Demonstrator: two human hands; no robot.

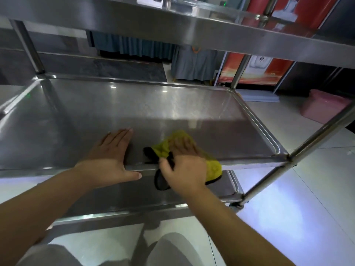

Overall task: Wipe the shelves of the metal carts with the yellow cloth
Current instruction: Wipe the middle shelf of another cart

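Head view. A yellow cloth with a black edging and a dark underside is seen crumpled at the near edge of the middle shelf of a stainless-steel cart. Part of the cloth is draped over the shelf's front rim, with a dark flap hanging below it toward the lower shelf. The cloth is covered by the right hand, which is laid on top of it with the fingers spread forward and pressed flat, and the thumb set against the black edge; yellow fabric is visible beyond the fingertips and to the right of the palm. The left hand is placed just beside the cloth, apart from it, palm down on the shelf with fingers straight and together, the thumb extended along the front rim. The upper shelf is seen overhead. A pink tub is seen on the tiled floor at the right.
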